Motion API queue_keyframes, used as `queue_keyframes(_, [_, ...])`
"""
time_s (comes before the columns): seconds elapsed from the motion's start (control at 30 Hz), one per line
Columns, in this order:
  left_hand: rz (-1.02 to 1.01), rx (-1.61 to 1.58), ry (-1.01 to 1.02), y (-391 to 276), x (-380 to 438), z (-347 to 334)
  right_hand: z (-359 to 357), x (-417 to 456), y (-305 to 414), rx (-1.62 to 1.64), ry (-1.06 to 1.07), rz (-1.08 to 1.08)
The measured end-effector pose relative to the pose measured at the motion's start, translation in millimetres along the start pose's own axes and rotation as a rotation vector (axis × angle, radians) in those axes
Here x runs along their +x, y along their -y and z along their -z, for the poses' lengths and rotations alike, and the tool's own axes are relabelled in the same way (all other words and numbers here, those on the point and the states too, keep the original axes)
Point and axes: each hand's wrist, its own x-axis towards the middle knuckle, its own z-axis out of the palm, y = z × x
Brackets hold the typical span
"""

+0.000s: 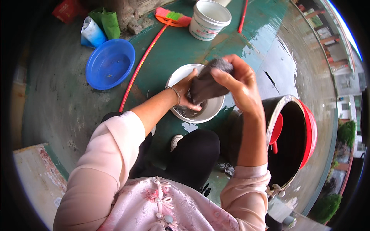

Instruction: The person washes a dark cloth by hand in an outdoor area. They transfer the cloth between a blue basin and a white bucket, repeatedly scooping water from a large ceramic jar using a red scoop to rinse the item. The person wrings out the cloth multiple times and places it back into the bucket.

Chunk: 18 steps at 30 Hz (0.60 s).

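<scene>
My right hand (241, 82) grips a dark grey piece of cloth (209, 82), which looks wet and is blurred by motion. Against the cloth's lower left end is my left hand (185, 89), its thumb and fingers spread; the cloth hides its palm, so I cannot tell whether it holds that end. A bracelet circles the left wrist. Both hands are over a white bucket (215, 111) standing on the floor in front of my knees. Murky grey water (190, 112) shows in the bucket below my left fingers.
A blue basin (95, 65) stands to the left, beside a red-handled broom (144, 59). Further ahead is another white bucket (199, 30). Close on my right, a large dark vat (270, 111) has a red dipper (277, 130) inside its mouth. The green floor (162, 52) is wet.
</scene>
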Motion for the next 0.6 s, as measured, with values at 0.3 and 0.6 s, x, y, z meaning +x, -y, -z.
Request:
queue_keyframes(0.3, [-0.158,-0.504,0.496,-4.8,37.9,-8.0,-59.1,16.4,-104.9,-0.457,-0.601,0.519])
queue_keyframes(0.6, [-0.295,0.08,-0.201,-3.3,31.3,-15.1,-25.6,30.5,-122.8,-0.604,-0.762,0.132])
